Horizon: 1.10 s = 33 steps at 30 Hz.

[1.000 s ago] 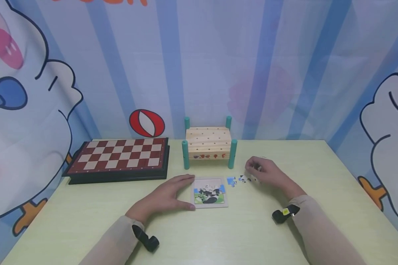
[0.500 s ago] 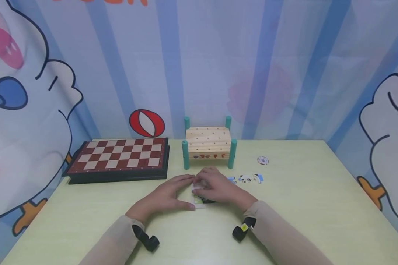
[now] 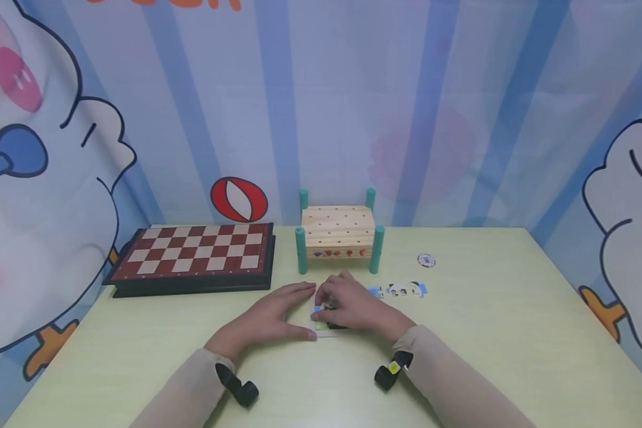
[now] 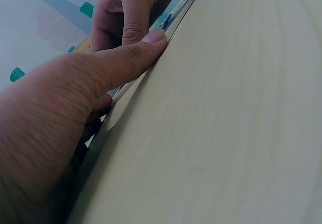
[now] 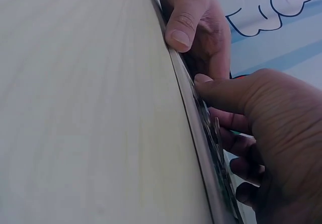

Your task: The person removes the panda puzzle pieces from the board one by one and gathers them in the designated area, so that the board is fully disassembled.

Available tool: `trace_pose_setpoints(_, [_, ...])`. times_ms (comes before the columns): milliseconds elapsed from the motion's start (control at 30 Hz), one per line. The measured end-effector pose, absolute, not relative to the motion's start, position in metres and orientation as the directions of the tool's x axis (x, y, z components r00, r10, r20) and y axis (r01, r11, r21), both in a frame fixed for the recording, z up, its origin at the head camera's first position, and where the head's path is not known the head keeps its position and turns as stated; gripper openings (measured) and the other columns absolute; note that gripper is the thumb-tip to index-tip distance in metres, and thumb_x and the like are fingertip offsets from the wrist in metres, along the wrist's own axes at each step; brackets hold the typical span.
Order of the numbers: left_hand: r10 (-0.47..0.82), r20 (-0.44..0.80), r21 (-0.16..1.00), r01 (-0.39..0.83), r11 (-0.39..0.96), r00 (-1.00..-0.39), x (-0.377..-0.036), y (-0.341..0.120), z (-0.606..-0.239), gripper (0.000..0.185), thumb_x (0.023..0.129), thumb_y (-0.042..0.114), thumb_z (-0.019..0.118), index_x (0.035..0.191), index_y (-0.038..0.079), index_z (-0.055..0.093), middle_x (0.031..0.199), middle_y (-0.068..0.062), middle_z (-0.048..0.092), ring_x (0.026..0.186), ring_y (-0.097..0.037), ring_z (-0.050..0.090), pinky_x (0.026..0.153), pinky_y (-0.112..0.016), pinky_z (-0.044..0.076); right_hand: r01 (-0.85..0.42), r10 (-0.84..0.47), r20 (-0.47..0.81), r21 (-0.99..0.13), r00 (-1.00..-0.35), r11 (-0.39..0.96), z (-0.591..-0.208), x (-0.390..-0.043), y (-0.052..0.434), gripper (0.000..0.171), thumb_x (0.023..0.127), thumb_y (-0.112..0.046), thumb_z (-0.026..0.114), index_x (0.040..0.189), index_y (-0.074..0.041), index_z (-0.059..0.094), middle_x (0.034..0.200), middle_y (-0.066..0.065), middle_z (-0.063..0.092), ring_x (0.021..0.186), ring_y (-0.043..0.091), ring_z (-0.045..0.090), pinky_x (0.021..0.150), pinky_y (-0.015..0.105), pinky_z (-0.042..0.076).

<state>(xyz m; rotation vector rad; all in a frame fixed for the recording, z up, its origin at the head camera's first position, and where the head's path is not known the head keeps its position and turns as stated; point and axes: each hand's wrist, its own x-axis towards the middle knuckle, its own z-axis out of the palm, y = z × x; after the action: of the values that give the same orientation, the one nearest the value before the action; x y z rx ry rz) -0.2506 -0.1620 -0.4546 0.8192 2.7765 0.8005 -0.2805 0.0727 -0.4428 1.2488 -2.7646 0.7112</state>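
Observation:
My left hand (image 3: 259, 321) spans the left side of a small jigsaw puzzle tray (image 3: 326, 334). Its fingers reach the far left corner, and in the left wrist view the straight thumb (image 4: 126, 63) lies along the near edge. Over the tray, my right hand (image 3: 353, 303) pinches a small puzzle piece (image 5: 217, 128), which shows thin and tilted in the right wrist view. The right hand hides most of the panda picture below. Loose puzzle pieces (image 3: 406, 289) with a panda face and blue bits lie just right of the tray.
Behind the tray stands a small wooden stand (image 3: 339, 229) with green posts. A chessboard box (image 3: 195, 255) occupies the table's left back. A round patterned chip (image 3: 426, 260) lies to the right of the stand. A cartoon curtain (image 3: 331, 107) hangs behind the table.
My right hand has moved left from the loose pieces to over the tray, uncovering the panda-face pieces and the round chip. The left hand has stayed at the tray.

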Motion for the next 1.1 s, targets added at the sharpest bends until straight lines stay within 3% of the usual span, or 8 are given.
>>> trace_pose_setpoints(200, [0.537, 0.017, 0.524, 0.465, 0.713, -0.843, -0.2516, -0.162, -0.4547, 0.097, 0.078, 0.072, 0.071, 0.157, 0.027, 0.037, 0.161, 0.011, 0.032, 0.148, -0.014, 0.026, 0.119, -0.046, 0.029, -0.716, -0.709, 0.204, -0.409, -0.676, 0.565, -0.4425, -0.2809, 0.0722, 0.024, 0.089, -0.044, 0.075, 0.095, -0.022, 0.069, 0.091, -0.01, 0.063, 0.089, 0.013, 0.045, 0.081, 0.032, 0.041])
trace_pose_setpoints(567, [0.546, 0.029, 0.532, 0.476, 0.701, -0.837, -0.2531, -0.1628, -0.4576, 0.093, 0.078, 0.07, 0.072, 0.156, 0.032, 0.038, 0.161, 0.013, 0.032, 0.148, -0.013, 0.027, 0.119, -0.046, 0.03, -0.648, -0.702, 0.159, -0.563, -0.694, 0.514, -0.4387, -0.2773, 0.0729, 0.02, 0.094, -0.037, 0.073, 0.101, -0.022, 0.062, 0.094, -0.015, 0.064, 0.089, 0.01, 0.051, 0.075, 0.029, 0.047])
trace_pose_setpoints(867, [0.542, 0.029, 0.535, 0.471, 0.701, -0.84, -0.253, -0.1624, -0.4566, 0.094, 0.077, 0.071, 0.072, 0.155, 0.03, 0.04, 0.16, 0.013, 0.032, 0.148, -0.012, 0.027, 0.119, -0.045, 0.029, -0.659, -0.725, 0.201, -0.618, -0.659, 0.428, -0.4393, -0.2784, 0.0729, 0.005, 0.1, -0.03, 0.066, 0.1, -0.025, 0.065, 0.091, -0.016, 0.064, 0.08, 0.007, 0.057, 0.073, 0.028, 0.051])
trace_pose_setpoints(1100, [0.542, 0.038, 0.535, 0.475, 0.699, -0.84, -0.2531, -0.1621, -0.4571, 0.093, 0.077, 0.072, 0.072, 0.155, 0.032, 0.04, 0.159, 0.015, 0.033, 0.147, -0.012, 0.028, 0.119, -0.044, 0.03, -0.695, -0.732, 0.258, -0.606, -0.631, 0.387, -0.4418, -0.2802, 0.0741, 0.012, 0.104, -0.025, 0.057, 0.104, -0.018, 0.068, 0.089, -0.013, 0.063, 0.08, 0.007, 0.057, 0.074, 0.028, 0.05])
